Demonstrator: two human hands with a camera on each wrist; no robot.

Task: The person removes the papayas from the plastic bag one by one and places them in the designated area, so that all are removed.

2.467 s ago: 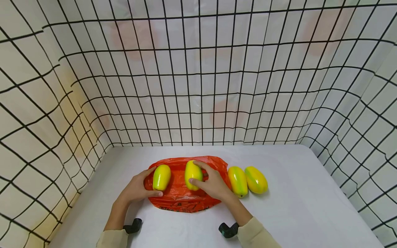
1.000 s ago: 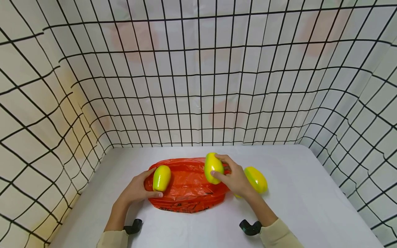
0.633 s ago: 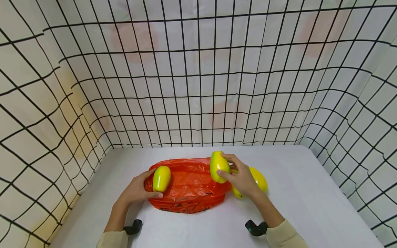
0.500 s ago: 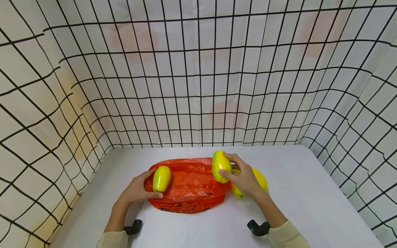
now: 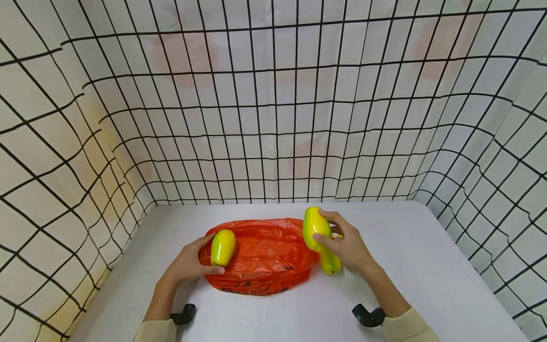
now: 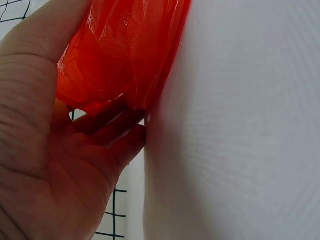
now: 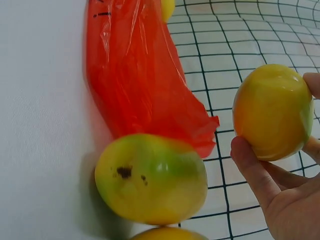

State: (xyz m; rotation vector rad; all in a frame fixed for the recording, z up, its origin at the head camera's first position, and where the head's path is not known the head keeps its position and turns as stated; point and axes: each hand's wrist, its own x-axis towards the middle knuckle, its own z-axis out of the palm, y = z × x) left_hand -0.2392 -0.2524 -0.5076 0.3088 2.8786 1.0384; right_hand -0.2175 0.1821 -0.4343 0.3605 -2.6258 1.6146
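My right hand (image 5: 352, 247) pinches a glossy yellow-green mango (image 5: 314, 228) between thumb and fingers, lifted above the right end of a red plastic bag (image 5: 267, 254). At the bag's left end, my left hand (image 5: 185, 261) grips the plastic, thumb in front and fingers behind. A second mango (image 5: 223, 247) lies on the bag beside that thumb. In the left wrist view the red plastic sits between thumb and fingers. Below the raised fruit, a mango (image 7: 150, 177) rests on the table against the bag, and another mango (image 7: 167, 234) shows at the bottom edge, mostly out of frame.
A white table (image 5: 427, 275) carries everything. Black wire mesh (image 5: 273, 133) with white sheeting behind it encloses the back and both sides. A black device (image 5: 183, 313) is on the left wrist, with a similar black device (image 5: 368, 316) on the right.
My right hand has lifted its mango from over the bag's middle and moved it right, to above the bag's right end. The table mangoes are now partly covered. The left hand stays put.
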